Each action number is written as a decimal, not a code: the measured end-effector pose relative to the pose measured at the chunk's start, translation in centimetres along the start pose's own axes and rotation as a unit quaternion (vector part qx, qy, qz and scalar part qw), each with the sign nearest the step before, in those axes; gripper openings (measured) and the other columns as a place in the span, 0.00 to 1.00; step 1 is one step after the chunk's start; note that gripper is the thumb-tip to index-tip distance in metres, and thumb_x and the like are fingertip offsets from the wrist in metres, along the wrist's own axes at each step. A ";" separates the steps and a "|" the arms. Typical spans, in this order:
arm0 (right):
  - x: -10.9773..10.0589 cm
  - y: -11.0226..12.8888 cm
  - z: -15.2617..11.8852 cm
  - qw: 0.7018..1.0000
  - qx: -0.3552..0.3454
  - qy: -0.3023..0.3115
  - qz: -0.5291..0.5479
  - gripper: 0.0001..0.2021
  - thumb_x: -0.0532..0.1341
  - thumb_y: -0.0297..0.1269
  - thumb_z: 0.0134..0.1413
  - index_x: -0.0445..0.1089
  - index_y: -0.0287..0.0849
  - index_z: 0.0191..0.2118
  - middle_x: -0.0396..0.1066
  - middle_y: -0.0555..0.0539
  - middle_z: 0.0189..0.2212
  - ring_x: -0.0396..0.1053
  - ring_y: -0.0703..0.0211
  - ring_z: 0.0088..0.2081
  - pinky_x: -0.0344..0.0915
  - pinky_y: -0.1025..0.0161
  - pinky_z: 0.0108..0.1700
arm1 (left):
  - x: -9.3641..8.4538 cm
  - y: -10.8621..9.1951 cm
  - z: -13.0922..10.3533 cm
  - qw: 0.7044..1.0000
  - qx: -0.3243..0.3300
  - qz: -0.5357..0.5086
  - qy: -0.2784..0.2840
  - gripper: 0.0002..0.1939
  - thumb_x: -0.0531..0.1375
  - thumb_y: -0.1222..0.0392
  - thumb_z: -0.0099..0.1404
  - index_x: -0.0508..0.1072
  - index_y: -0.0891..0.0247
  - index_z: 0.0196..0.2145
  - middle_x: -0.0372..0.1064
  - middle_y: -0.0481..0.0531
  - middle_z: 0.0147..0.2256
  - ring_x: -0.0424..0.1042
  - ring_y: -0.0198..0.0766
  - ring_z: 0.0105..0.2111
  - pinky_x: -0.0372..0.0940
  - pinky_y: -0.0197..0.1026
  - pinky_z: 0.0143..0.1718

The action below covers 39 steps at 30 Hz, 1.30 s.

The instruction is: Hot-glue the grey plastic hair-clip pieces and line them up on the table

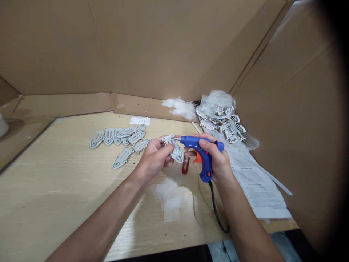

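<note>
My left hand (156, 157) pinches a pale grey, pointed plastic piece (177, 153) with raised slots. In my right hand (218, 156) is a blue hot glue gun (206, 163) with an orange trigger (197, 157) and a lit red switch. Its metal nozzle meets the upper end of the grey piece; whether they touch I cannot tell. Below the nozzle lies a red-handled tool (185, 165), partly hidden by my fingers. Several similar grey pieces (122, 158) lie in a loose group left of my left hand.
A heap of grey pieces (231, 127) sits at the back right beside a clear plastic bag (216, 103). White fluffy material (180, 108) lies by the cardboard wall (163, 47). Printed sheets (256, 185) carry a translucent glue stick (278, 185). A black cord (215, 207) hangs from the gun.
</note>
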State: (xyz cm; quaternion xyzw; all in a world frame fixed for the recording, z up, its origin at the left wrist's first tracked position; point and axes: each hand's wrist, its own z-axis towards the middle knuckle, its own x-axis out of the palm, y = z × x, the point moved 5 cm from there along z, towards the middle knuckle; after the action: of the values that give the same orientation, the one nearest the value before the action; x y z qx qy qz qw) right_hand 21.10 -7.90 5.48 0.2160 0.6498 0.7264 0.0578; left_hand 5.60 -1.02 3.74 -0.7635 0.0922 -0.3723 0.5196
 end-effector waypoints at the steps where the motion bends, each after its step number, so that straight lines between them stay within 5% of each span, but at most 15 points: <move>1: 0.1 0.0 0.0 1.000 0.001 0.002 -0.002 0.15 0.74 0.47 0.51 0.82 0.41 0.39 0.81 0.45 0.36 0.81 0.54 0.35 0.83 0.59 0.37 | 0.0 0.0 0.0 1.000 0.003 0.004 -0.005 0.18 0.66 0.57 0.60 0.75 0.66 0.48 0.56 0.39 0.20 0.52 0.21 0.18 0.50 0.27 0.18; 12: 0.2 0.1 -0.2 1.000 0.018 -0.008 -0.013 0.14 0.74 0.47 0.50 0.81 0.42 0.38 0.82 0.44 0.38 0.83 0.48 0.39 0.83 0.55 0.42 | -0.1 -0.1 0.0 0.998 0.034 0.037 -0.027 0.27 0.64 0.57 0.62 0.75 0.66 0.59 0.63 0.42 0.24 0.56 0.20 0.18 0.53 0.27 0.19; 39: -0.4 0.0 -0.2 0.996 -0.024 -0.008 -0.081 0.15 0.73 0.49 0.55 0.82 0.42 0.40 0.82 0.43 0.40 0.82 0.46 0.43 0.82 0.49 0.50 | 0.0 -0.8 -0.3 0.980 0.086 0.152 -0.097 0.19 0.61 0.58 0.65 0.76 0.64 0.53 0.68 0.44 0.28 0.61 0.20 0.21 0.57 0.26 0.21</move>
State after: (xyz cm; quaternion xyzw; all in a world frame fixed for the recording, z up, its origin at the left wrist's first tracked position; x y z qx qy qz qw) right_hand 21.34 -8.20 5.37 0.1675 0.6471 0.7329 0.1269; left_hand 5.22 -0.93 4.49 -0.7256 0.1238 -0.2201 0.6401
